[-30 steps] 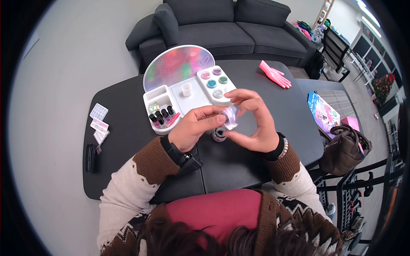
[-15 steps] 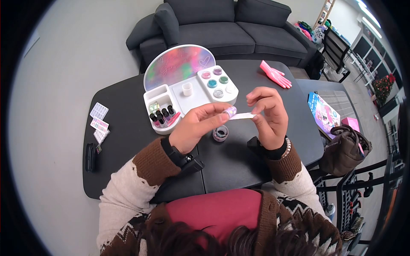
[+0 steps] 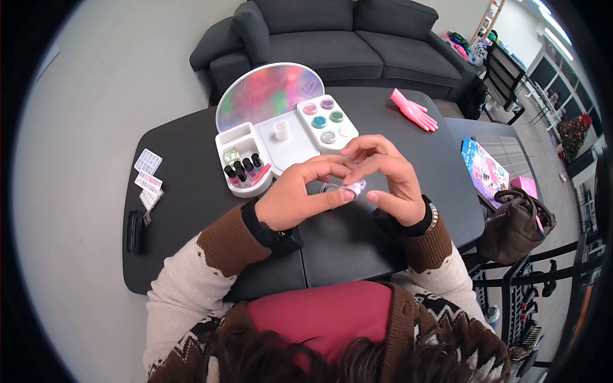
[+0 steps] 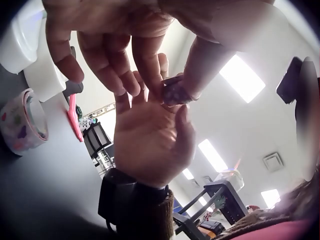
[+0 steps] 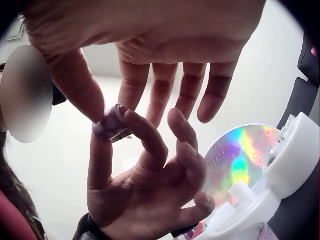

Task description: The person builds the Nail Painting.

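In the head view, the left hand (image 3: 300,195) pinches a small lilac patterned roll (image 3: 356,187) between thumb and index finger. The right hand (image 3: 393,182) is curved around the roll's far side, fingers bent loosely and thumb slightly apart from it. From the right wrist view, the right thumb lies close against the roll (image 5: 109,124); whether it presses cannot be told. A clear round piece with coloured hearts (image 4: 25,122) stands on the table in the left wrist view, partly hidden by the left hand in the head view.
Beyond the hands stands a white tray (image 3: 287,153) with a holographic panel (image 3: 271,92), a small white cup (image 3: 281,130), pots and black-capped bottles. Sticker sheets (image 3: 149,182) and a black case (image 3: 134,232) lie left, a pink model hand (image 3: 415,112) at the far right.
The white strip stretched between the hands half a second ago no longer shows. The right hand has come left to the roll, and the left hand has shifted slightly right and nearer the body.
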`<action>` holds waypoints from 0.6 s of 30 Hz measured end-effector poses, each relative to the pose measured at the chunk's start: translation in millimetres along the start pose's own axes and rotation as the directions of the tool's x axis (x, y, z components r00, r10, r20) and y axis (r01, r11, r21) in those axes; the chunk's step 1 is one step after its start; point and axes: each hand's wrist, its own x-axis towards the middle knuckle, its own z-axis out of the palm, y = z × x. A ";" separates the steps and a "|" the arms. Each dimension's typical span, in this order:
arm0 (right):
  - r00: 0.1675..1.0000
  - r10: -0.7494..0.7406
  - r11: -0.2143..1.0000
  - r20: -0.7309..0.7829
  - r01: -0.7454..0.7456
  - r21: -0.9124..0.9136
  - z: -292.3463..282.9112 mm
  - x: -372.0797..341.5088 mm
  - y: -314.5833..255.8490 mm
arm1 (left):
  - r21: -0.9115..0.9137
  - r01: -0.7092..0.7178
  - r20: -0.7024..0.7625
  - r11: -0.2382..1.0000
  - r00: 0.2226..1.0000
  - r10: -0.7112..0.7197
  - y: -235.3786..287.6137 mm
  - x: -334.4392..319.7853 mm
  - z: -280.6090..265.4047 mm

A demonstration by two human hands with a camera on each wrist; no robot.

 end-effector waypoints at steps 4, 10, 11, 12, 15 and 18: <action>0.999 0.007 0.987 0.051 0.001 -0.162 0.5 0.2 6.4 | -0.338 0.189 0.054 0.922 0.982 -0.182 -5.7 -0.7 -6.1; 0.981 0.183 0.922 -0.067 -0.195 -0.335 3.8 -1.4 2.0 | 0.241 0.242 -0.186 0.940 0.962 -0.200 -9.7 -8.1 -17.4; 0.930 0.364 0.886 -0.054 -0.363 -0.287 5.7 0.0 -0.6 | 0.301 0.282 -0.182 0.911 0.955 -0.236 -12.7 -9.4 -18.2; 0.846 0.532 0.817 -0.033 -0.523 -0.243 7.2 0.8 -1.7 | 0.359 0.319 -0.178 0.877 0.946 -0.271 -14.2 -10.8 -17.8; 0.826 0.553 0.784 0.106 -0.474 -0.400 8.1 1.2 4.8 | 0.445 0.300 -0.196 0.844 0.952 -0.235 -14.6 -14.1 -9.1; 0.816 0.562 0.783 0.136 -0.472 -0.406 11.6 -0.1 8.7 | 0.489 0.305 -0.194 0.817 0.951 -0.240 -15.3 -13.8 -6.2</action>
